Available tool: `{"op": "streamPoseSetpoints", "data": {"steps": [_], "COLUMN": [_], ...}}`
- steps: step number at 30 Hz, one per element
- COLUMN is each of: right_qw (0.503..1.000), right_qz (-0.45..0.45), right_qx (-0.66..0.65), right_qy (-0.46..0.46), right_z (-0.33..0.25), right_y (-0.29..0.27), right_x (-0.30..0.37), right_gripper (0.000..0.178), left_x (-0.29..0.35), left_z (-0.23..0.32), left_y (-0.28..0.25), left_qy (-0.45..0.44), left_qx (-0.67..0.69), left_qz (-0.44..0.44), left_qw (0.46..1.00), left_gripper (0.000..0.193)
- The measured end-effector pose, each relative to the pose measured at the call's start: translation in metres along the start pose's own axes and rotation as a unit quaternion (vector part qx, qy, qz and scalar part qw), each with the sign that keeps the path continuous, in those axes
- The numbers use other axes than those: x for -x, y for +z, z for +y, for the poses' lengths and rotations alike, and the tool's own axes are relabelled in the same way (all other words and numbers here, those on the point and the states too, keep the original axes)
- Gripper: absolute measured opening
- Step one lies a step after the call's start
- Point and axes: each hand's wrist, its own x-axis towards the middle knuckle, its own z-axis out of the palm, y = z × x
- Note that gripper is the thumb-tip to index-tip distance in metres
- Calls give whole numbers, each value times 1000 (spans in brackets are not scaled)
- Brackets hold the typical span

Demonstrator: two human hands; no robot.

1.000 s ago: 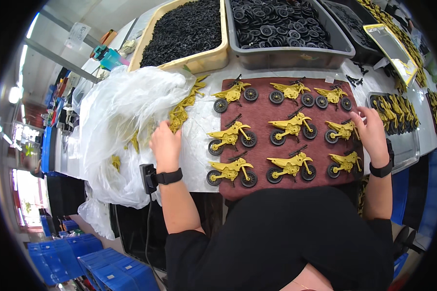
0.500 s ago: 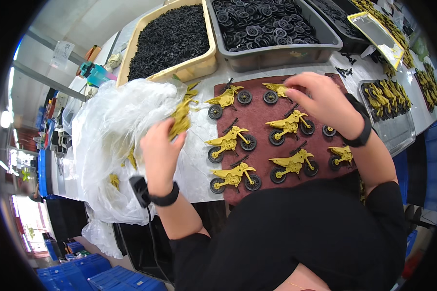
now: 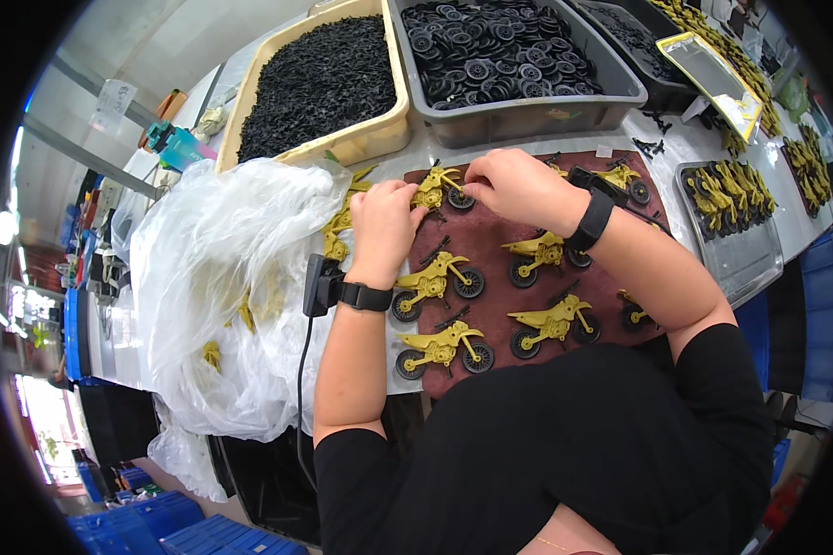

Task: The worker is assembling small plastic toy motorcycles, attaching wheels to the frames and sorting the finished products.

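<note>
My left hand [image 3: 381, 233] is closed at the rear end of a yellow toy motorcycle [image 3: 431, 191] in the far left corner of a dark red mat [image 3: 491, 314]. My right hand [image 3: 520, 190] pinches the same toy at its black front wheel [image 3: 460, 198]. The rear wheel is hidden behind my left fingers. Nearer me, more yellow toy motorcycles [image 3: 551, 319] with black wheels and handlebars lie in rows. Beside my left hand, loose yellow body parts [image 3: 336, 239] lie next to a clear plastic bag [image 3: 222, 213].
Beyond the mat stand a cream bin [image 3: 400, 116] of small black parts and a grey bin [image 3: 537, 113] of black wheels. At the right, a clear tray [image 3: 745, 268] holds several yellow motorcycles. A yellow-framed box lid [image 3: 713, 79] lies behind it. A teal bottle [image 3: 171, 143] stands far left.
My left hand has moved right, from the yellow parts by the bag to the toy at the far left. My right hand has moved left from another toy to its front wheel.
</note>
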Motion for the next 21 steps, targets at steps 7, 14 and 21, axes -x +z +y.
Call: {"op": "streamPoseSetpoints", "data": {"steps": [7, 14, 21], "right_qw": [1000, 1000, 1000], "right_qz": [10, -6, -10], "right_qx": [4, -2, -1], "right_qy": [6, 12, 6], "right_z": [5, 7, 10], "right_y": [4, 9, 14], "right_x": [-1, -4, -5], "right_gripper": [22, 22, 24], "left_x": [1, 1, 3], "left_z": [-2, -6, -15], "left_y": [2, 3, 4], "left_qy": [2, -2, -10], "left_qx": [14, 35, 69], "left_qz": [-3, -14, -16], "left_qw": [1000, 999, 997], "left_gripper": [30, 29, 28]}}
